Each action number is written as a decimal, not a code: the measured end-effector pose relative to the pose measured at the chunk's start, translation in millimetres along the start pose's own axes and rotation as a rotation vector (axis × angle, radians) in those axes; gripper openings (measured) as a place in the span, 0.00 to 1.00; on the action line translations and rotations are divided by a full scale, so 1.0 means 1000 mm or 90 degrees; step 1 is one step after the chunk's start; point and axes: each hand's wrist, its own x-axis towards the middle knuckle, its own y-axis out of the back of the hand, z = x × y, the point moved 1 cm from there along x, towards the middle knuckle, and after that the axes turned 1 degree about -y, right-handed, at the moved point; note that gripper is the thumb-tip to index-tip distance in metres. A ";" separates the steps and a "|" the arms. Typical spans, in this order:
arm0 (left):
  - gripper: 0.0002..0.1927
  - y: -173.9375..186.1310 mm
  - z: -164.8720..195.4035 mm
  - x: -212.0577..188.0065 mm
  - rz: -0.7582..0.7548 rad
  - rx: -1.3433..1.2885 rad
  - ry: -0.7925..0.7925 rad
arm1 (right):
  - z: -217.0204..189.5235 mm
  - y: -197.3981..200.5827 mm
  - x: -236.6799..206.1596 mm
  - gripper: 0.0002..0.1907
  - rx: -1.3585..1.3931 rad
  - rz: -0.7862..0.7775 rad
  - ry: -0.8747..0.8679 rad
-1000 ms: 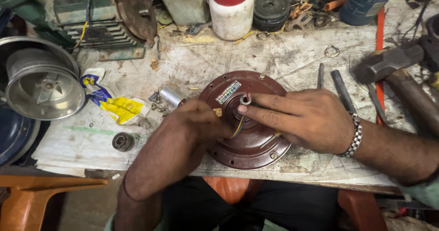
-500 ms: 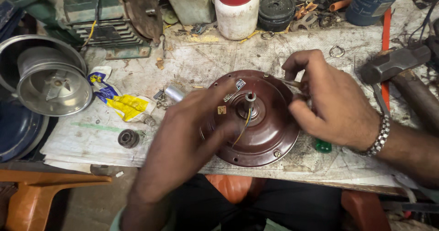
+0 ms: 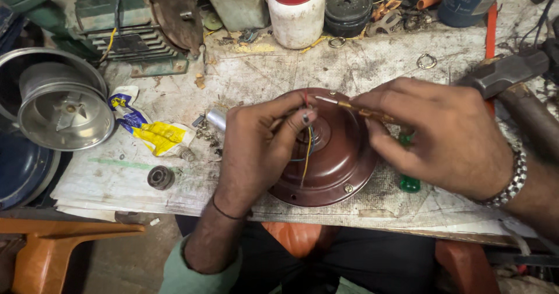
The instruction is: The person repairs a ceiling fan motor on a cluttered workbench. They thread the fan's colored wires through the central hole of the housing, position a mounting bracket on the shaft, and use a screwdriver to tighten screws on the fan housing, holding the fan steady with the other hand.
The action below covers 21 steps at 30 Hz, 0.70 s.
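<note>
Screwdriver [image 3: 356,109] newly in right hand [image 3: 442,137], left hand [image 3: 256,148] pinching wires [image 3: 307,145] — motor cover [image 3: 338,154] unmoved

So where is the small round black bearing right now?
In the head view the small round black bearing lies on the bench's left side, below the crumpled yellow-and-blue wrapper and left of the left hand.

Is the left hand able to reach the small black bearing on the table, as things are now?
Probably yes, but not at once. The bearing lies in the open beside the left hand, with nothing between them. The left hand's fingers pinch the wires at the centre of the brown motor cover, so it must let go first.
</note>
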 end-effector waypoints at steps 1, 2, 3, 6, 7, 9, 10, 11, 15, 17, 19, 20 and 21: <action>0.10 0.000 -0.001 0.000 0.016 0.009 -0.018 | 0.000 0.000 -0.001 0.13 0.000 0.001 0.010; 0.10 0.000 -0.002 0.000 0.032 0.019 -0.035 | 0.000 0.000 -0.002 0.14 0.001 0.002 0.022; 0.10 0.000 -0.003 0.001 0.046 0.029 -0.045 | -0.001 0.000 -0.003 0.14 0.011 -0.017 0.014; 0.09 0.000 -0.005 0.005 0.074 0.034 -0.055 | -0.003 0.001 -0.003 0.15 0.031 -0.054 0.015; 0.08 0.001 -0.006 0.006 0.074 0.024 -0.042 | -0.004 0.001 -0.003 0.14 0.033 -0.052 0.034; 0.07 0.001 -0.006 0.007 0.079 0.021 -0.027 | -0.006 0.000 -0.002 0.14 0.033 -0.047 0.056; 0.06 0.001 -0.006 0.008 0.083 0.027 -0.022 | -0.007 -0.002 -0.001 0.15 0.029 -0.045 0.059; 0.06 0.001 -0.005 0.009 0.086 0.033 -0.019 | -0.008 -0.002 0.000 0.15 0.025 -0.043 0.061; 0.06 0.001 -0.004 0.009 0.084 0.020 -0.001 | -0.010 -0.004 0.001 0.19 0.044 -0.047 0.073; 0.06 0.002 -0.003 0.009 0.091 0.042 -0.018 | -0.010 -0.005 0.001 0.19 0.049 -0.055 0.072; 0.06 0.003 -0.003 0.009 0.085 0.055 -0.035 | -0.010 -0.005 0.002 0.19 0.055 -0.042 0.081; 0.06 0.003 -0.003 0.008 0.081 0.062 -0.044 | -0.010 -0.005 0.002 0.19 0.058 -0.035 0.086; 0.06 0.003 -0.003 0.008 0.074 0.062 -0.043 | -0.010 -0.004 0.003 0.19 0.059 -0.038 0.082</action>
